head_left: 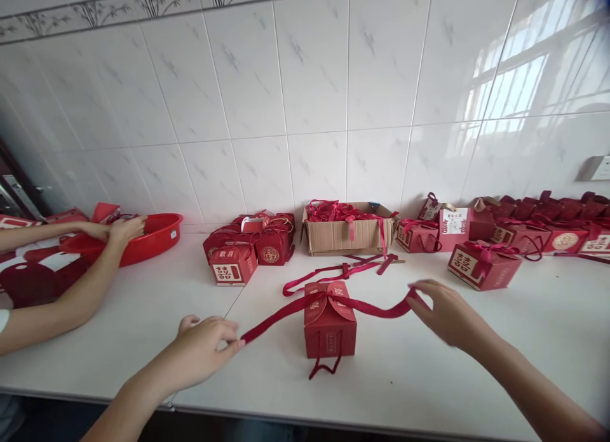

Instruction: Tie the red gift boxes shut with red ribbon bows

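Observation:
A small red gift box point(330, 328) stands on the white table point(429, 378) in front of me. A long red ribbon point(286, 312) runs across its folded top. My left hand point(203, 348) pinches the ribbon's left end, low and left of the box. At the right of the box, my right hand point(445, 312) pinches the other end. The ribbon is stretched between both hands. A short loop of red cord hangs down the box's front.
Another person's arms point(71, 289) reach from the left to a red basin point(152, 235). A cardboard carton point(347, 232) full of ribbons stands at the wall. Finished red boxes point(252, 245) sit left of it, several more point(486, 264) to the right. A loose ribbon point(343, 270) lies behind my box.

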The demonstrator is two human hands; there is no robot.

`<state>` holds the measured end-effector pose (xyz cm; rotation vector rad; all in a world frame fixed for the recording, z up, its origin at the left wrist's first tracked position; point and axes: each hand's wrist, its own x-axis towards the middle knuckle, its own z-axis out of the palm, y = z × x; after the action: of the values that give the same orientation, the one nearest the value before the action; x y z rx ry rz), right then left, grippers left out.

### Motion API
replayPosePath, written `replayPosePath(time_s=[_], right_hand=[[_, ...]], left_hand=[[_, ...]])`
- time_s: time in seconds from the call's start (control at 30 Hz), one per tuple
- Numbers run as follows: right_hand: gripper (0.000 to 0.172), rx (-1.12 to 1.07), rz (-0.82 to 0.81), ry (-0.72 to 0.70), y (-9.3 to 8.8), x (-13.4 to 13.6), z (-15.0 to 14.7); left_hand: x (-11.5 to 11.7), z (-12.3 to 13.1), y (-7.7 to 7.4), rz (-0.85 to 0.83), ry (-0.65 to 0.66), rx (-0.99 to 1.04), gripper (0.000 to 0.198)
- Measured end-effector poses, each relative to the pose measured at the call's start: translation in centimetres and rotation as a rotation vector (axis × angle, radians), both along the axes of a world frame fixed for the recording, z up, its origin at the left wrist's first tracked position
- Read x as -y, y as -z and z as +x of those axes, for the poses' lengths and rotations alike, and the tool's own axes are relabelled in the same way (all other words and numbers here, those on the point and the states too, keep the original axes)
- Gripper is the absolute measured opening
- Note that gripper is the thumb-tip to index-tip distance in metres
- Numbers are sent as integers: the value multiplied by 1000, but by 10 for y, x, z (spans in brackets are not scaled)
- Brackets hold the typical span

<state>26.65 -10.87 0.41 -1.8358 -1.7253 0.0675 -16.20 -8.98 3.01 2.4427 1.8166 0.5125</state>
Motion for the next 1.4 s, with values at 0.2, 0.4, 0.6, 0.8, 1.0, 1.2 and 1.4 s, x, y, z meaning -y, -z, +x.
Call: replayPosePath(time_s=[0.2,0.4,0.6,0.8,1.0,1.2,1.4], right_hand=[[38,-233,131,-238,-23,-24,-56],[44,-543,-345,-668,-13,-54,-75],[44,-800,-492,-723,1,-50,-75],[48,-802,-436,-642,6,-48,-80],[50,-827,-383,-634,11,-52,-74],[51,-733,-343,-613,11,-53,-65],[42,-751,-167,-626,8,-51,-61]], left_hand=[[-8,83,-31,-61,110,331,23],[-22,126,-25,-340,68,555,32],[-27,127,2,-493,-10,729,44],[-28,127,12,-487,-10,801,45],[-30,121,13,-423,73,834,48],[-34,114,16,-401,55,826,46],[-36,102,22,-476,38,722,42]])
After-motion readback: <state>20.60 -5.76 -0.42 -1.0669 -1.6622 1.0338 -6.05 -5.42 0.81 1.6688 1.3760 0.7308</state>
